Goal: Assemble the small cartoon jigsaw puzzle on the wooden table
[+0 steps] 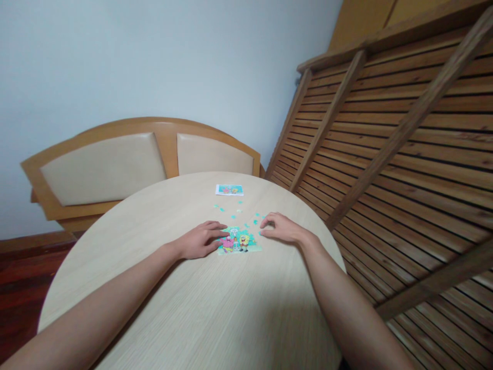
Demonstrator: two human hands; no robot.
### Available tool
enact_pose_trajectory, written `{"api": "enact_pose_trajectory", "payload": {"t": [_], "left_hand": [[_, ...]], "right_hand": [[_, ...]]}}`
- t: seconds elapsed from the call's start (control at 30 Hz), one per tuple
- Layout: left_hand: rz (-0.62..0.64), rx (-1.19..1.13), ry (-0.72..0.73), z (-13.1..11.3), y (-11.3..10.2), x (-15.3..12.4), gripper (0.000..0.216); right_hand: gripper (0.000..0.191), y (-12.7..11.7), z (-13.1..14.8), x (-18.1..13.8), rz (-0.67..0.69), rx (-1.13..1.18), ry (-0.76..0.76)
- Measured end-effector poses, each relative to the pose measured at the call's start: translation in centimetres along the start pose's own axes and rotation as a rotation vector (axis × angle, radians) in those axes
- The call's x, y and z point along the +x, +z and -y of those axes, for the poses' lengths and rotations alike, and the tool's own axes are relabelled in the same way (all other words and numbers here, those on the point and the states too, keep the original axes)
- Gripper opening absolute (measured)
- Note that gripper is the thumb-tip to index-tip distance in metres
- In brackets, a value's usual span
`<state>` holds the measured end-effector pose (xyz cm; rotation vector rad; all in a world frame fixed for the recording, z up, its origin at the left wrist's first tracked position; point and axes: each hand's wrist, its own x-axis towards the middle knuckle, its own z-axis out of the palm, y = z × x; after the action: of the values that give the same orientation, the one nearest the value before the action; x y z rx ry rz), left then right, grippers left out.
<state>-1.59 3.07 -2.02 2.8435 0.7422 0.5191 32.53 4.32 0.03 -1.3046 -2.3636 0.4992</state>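
A small, partly joined cartoon jigsaw puzzle [241, 241], teal with pink and yellow figures, lies on the round pale wooden table [200, 308]. My left hand [202, 239] rests flat beside it, fingers stretched onto the puzzle's left edge. My right hand [281, 227] sits at the puzzle's right edge, fingers curled down with the tips on or near a small teal piece; what they pinch is too small to make out. Several loose teal pieces [231, 209] lie scattered just beyond the puzzle. A small reference picture card [229, 190] lies further back.
A curved wooden bench with beige padded backs [115, 164] stands behind the table against a pale wall. A slatted wooden frame [393, 154] leans close along the table's right side. Dark red floor [23, 277] shows at the left.
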Motion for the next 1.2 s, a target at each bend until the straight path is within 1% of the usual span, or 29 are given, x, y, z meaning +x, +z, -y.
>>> {"api": "enact_pose_trajectory", "payload": {"t": [0.07, 0.13, 0.23, 0.3, 0.43, 0.53, 0.63, 0.73, 0.8, 0.97, 1.2], "left_hand": [[0.0, -0.001, -0.003, -0.1, -0.1, 0.0, 0.038], [-0.001, -0.006, -0.003, -0.2, -0.1, 0.0, 0.038], [-0.003, -0.01, -0.006, -0.2, -0.1, 0.0, 0.038], [-0.003, -0.009, -0.005, -0.1, -0.1, 0.0, 0.038], [-0.009, -0.013, 0.001, 0.1, 0.0, 0.0, 0.038], [-0.007, -0.009, 0.002, 0.1, 0.1, 0.0, 0.038], [-0.006, -0.011, 0.004, 0.0, 0.0, 0.0, 0.038], [-0.012, -0.015, 0.005, 0.0, 0.0, 0.0, 0.038], [-0.017, -0.015, 0.01, 0.0, 0.0, 0.0, 0.038], [-0.012, 0.0, 0.012, 0.0, 0.0, 0.0, 0.038], [-0.013, 0.001, 0.011, -0.2, 0.0, 0.1, 0.039]], "right_hand": [[0.018, 0.0, -0.1, 0.0, 0.022, -0.006, 0.004], [0.018, 0.1, -0.2, 0.0, 0.055, 0.018, -0.028], [0.026, 0.1, -0.2, 0.0, 0.096, 0.068, -0.078], [0.027, 0.0, -0.1, 0.0, 0.088, 0.077, -0.073], [0.018, -0.2, 0.0, -0.1, 0.049, 0.041, -0.014], [0.019, -0.1, 0.0, -0.1, 0.053, 0.025, 0.012], [0.017, 0.1, 0.1, 0.1, 0.067, 0.037, 0.002], [0.024, 0.2, 0.3, 0.2, 0.095, 0.051, -0.038], [0.026, 0.2, 0.4, 0.2, 0.105, 0.051, -0.056], [0.022, 0.1, 0.5, 0.1, 0.098, 0.041, -0.034], [0.02, 0.1, 1.0, 0.2, 0.125, 0.017, -0.026]]}}
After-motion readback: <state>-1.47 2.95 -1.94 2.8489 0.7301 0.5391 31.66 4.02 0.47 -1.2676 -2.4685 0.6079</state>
